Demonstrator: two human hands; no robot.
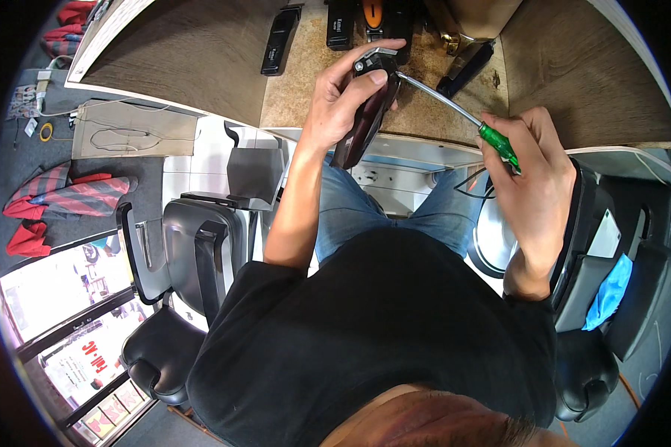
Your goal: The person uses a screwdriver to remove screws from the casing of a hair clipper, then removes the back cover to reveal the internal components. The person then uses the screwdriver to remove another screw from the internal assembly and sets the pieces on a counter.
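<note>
My left hand [334,113] is wrapped round a dark maroon hair clipper [367,128], its metal blade end pointing up and away from me. The thumb presses on the black part just below the blade. In my right hand [533,186] is a screwdriver [451,104] with a green see-through handle and a long metal shaft. Its tip reaches the right side of the clipper near the blade end; whether it sits in a screw is too small to tell. Both hands are over the front edge of a wooden shelf [294,104].
On the shelf lie a black trimmer [280,45] at the left, more black devices, one with an orange part [373,13], and a dark trimmer [466,67] at the right. Black chairs [190,238] stand on either side; a blue cloth [610,292] lies on the right one.
</note>
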